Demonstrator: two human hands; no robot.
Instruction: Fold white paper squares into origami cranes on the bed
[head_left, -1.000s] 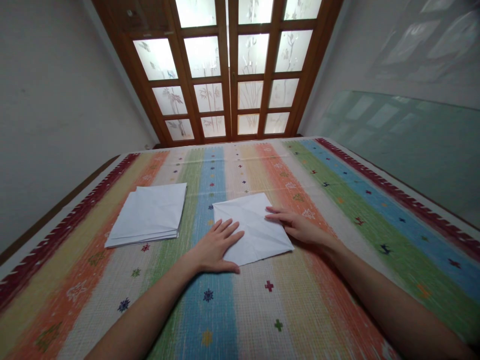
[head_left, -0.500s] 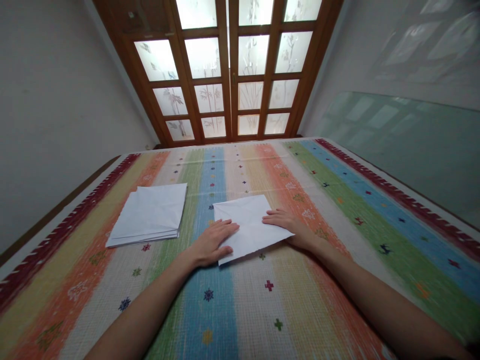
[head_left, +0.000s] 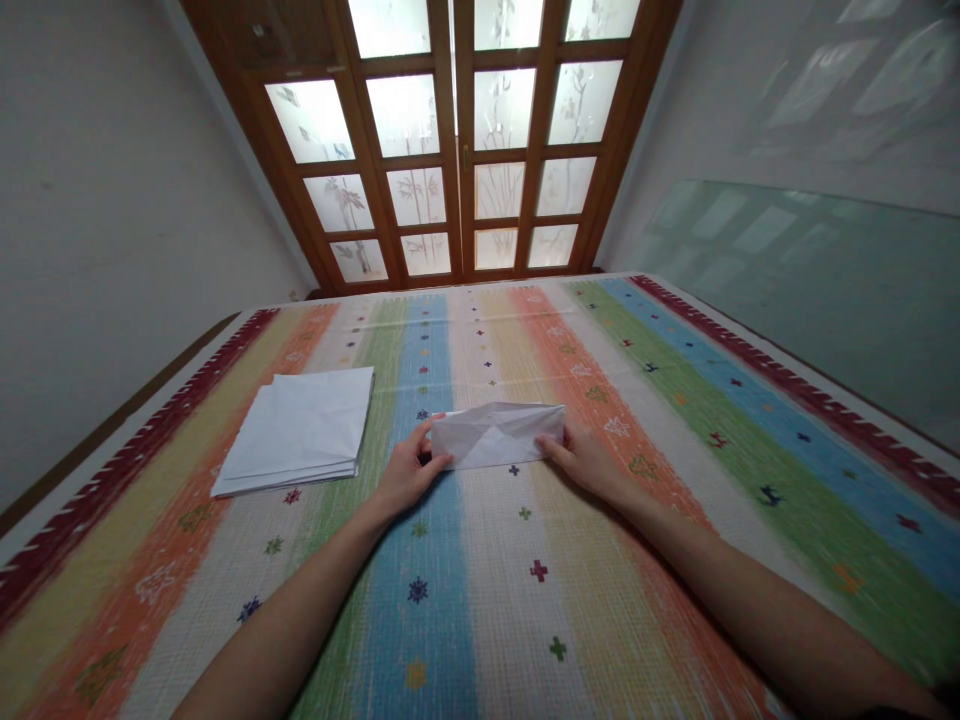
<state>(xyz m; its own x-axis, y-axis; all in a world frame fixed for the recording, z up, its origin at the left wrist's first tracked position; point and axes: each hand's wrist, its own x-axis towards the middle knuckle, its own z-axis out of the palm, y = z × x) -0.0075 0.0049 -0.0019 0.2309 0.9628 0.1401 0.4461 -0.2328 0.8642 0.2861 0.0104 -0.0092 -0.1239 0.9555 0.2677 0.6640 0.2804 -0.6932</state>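
A folded sheet of white paper is raised between my two hands over the middle of the striped cloth, its creased face turned toward me. My left hand grips its left end, the thumb in front and the fingers behind. At the right end my right hand pinches it the same way, with the thumb on the near face and the other fingers hidden behind the paper. To the left lies a stack of white paper sheets, apart from both hands.
A striped, patterned tablecloth covers the table. Behind its far edge stand wooden doors with frosted panes. A pale wall is on the left, and a greenish glass panel leans along the right wall.
The paper lay flat under my spread hands. Now it is lifted and tilted up, and both hands have closed on its ends. The stack has not moved.
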